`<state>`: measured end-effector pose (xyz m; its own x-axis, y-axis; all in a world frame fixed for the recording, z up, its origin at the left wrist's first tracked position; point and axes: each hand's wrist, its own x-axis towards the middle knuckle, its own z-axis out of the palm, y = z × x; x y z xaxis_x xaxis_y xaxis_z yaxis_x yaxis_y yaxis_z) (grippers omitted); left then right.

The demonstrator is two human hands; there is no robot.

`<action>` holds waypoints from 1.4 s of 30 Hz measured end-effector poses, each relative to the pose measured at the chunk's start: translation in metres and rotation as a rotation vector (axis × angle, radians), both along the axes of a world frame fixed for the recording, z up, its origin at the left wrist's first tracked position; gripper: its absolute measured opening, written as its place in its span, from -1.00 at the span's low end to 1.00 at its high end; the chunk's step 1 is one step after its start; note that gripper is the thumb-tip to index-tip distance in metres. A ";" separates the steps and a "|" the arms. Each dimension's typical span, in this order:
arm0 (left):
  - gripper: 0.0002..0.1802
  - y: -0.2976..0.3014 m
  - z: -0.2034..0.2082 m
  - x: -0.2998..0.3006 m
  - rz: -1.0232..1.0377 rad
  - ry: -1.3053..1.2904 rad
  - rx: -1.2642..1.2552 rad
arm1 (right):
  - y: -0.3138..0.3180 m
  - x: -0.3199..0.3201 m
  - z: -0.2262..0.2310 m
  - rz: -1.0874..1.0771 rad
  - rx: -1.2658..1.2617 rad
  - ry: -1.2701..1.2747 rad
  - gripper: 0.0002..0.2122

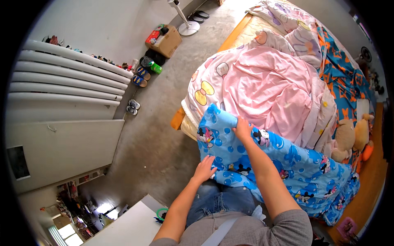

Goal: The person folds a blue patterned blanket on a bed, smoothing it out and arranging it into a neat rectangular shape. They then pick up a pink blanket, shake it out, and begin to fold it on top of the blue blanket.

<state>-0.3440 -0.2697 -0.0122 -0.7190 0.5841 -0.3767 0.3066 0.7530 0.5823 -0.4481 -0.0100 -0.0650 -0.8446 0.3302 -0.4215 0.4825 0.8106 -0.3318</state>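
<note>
A blue blanket (295,164) with cartoon mouse figures and balloon shapes lies folded in a long strip across the near edge of the bed and over my lap. My right hand (243,128) grips its upper edge, near the left end, fingers curled against the cloth. Lower down, my left hand (204,169) holds the blanket's near left edge between thumb and fingers; part of the grip is hidden. Just beyond the blanket, a rumpled pink sheet (273,82) lies on a white quilt (204,93) with bows and other prints.
Stuffed toys (344,135) sit on the bed's right side beside a teal and orange cloth (337,78). On the floor at left are a cardboard box (169,42), sandals (139,81), sneakers (132,107) and a fan base (189,28). A white radiator (69,78) lines the wall.
</note>
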 end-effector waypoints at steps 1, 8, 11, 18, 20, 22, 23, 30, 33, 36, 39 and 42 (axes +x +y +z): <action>-0.35 0.007 0.002 -0.009 0.004 0.019 0.001 | 0.001 0.000 -0.002 -0.017 0.006 -0.004 -0.38; -0.15 0.054 0.021 -0.064 0.067 0.250 0.093 | -0.001 0.022 0.025 0.095 -0.112 0.151 -0.64; -0.08 0.073 0.047 -0.088 0.074 0.320 0.068 | -0.004 0.049 0.049 0.107 -0.199 0.302 -0.68; -0.22 0.075 0.077 -0.125 -0.302 0.345 -0.059 | -0.001 0.089 0.096 0.177 -0.238 0.463 -0.70; -0.37 0.069 0.073 -0.132 -0.348 0.289 0.010 | -0.002 0.094 0.109 0.164 -0.250 0.475 -0.71; -0.49 0.060 0.070 -0.139 -0.368 0.161 0.079 | -0.007 0.099 0.116 0.113 -0.247 0.501 -0.71; -0.54 0.060 0.075 -0.143 -0.368 0.060 0.114 | -0.009 0.101 0.120 0.080 -0.240 0.513 -0.71; -0.42 0.047 0.082 -0.148 -0.306 -0.209 0.424 | -0.035 0.100 0.134 -0.040 -0.146 0.602 -0.67; -0.38 0.029 0.072 -0.157 -0.267 -0.368 0.472 | -0.056 0.097 0.143 -0.108 -0.129 0.551 -0.68; -0.40 0.016 0.061 -0.167 -0.322 -0.297 0.586 | -0.081 0.090 0.151 -0.152 -0.047 0.549 -0.69; -0.49 0.014 0.049 -0.183 -0.459 -0.202 0.661 | -0.099 0.074 0.167 -0.226 0.047 0.563 -0.70; -0.65 0.018 0.049 -0.195 -0.518 -0.242 0.585 | -0.111 0.067 0.182 -0.366 0.115 0.585 -0.71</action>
<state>-0.5388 -0.2517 0.0371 -0.2417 0.9702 -0.0175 0.3478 0.1035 0.9318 -0.3812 -0.1213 0.1169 -0.7480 0.6521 0.1234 0.4995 0.6756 -0.5423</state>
